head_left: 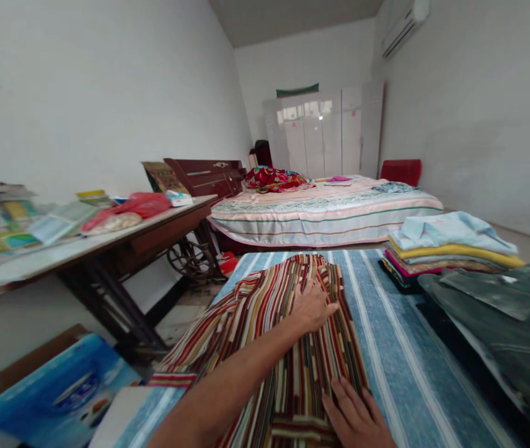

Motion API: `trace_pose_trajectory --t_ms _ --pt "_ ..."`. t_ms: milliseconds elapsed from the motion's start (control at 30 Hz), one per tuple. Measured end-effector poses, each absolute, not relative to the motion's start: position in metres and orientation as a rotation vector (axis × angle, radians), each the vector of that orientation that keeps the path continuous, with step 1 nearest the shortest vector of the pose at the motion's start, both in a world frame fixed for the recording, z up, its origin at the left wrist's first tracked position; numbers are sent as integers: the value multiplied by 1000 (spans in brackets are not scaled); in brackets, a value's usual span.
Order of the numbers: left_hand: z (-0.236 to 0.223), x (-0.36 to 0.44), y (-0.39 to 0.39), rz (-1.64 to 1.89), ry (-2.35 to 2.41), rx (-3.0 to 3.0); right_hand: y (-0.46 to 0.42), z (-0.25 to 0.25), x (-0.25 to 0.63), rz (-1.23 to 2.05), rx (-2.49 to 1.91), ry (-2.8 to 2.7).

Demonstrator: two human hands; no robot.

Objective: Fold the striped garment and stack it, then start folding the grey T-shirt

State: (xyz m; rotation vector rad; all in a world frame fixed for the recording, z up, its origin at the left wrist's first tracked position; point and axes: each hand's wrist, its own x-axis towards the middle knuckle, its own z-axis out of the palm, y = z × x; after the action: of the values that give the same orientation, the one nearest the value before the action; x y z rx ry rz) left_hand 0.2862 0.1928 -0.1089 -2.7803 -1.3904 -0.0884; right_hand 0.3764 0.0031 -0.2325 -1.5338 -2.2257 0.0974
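Note:
A striped red, brown and cream garment point(269, 323) lies partly folded on a blue striped cloth point(386, 348) covering the surface in front of me. My left hand point(312, 306) rests flat on the garment's upper middle, fingers stretched out. My right hand point(355, 414) presses flat on the garment's near right edge, fingers spread. Neither hand grips anything.
A stack of folded clothes point(446, 249) and a dark denim garment point(507, 311) lie to the right. A cluttered table point(82, 242) with a sewing-machine base stands left, a blue box point(59, 386) below it. A bed point(321, 208) and white wardrobe point(325, 130) are beyond.

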Motion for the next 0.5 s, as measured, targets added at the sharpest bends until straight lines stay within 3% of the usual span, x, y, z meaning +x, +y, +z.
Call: trace_pose_trajectory --t_ms 233,500 --pt "-92 158 76 27 -1611 -2794 -15 -205 378 188 -1609 -2288" --pt "-112 41 -41 -351 -2057 -2456 -26 -199 382 119 -1661 -2319"
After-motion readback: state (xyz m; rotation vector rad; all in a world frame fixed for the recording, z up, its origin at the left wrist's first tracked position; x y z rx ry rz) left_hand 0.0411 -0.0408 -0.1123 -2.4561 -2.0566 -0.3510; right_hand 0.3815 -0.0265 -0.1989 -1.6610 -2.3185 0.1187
